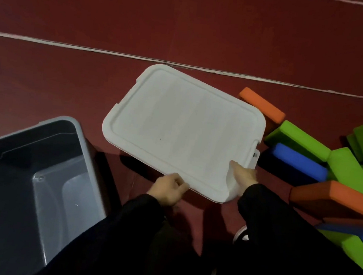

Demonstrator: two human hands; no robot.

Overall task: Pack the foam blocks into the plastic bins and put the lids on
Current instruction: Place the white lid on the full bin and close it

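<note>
Open red floor [187, 26] spans the whole far side beyond the white line [183, 66]; nothing stands on it. White lid [181, 130], held at its near edge by the left hand [170, 190] and right hand [242, 174], covers the centre and blocks the floor beneath. Grey bin [81, 140] at lower left: mouth uncovered, interior free, reachable from above. A narrow strip of floor separates the bin from the lid. Right side obstructed by a pile of foam blocks [341, 167], orange, green and blue, just beside the lid's right edge.
</note>
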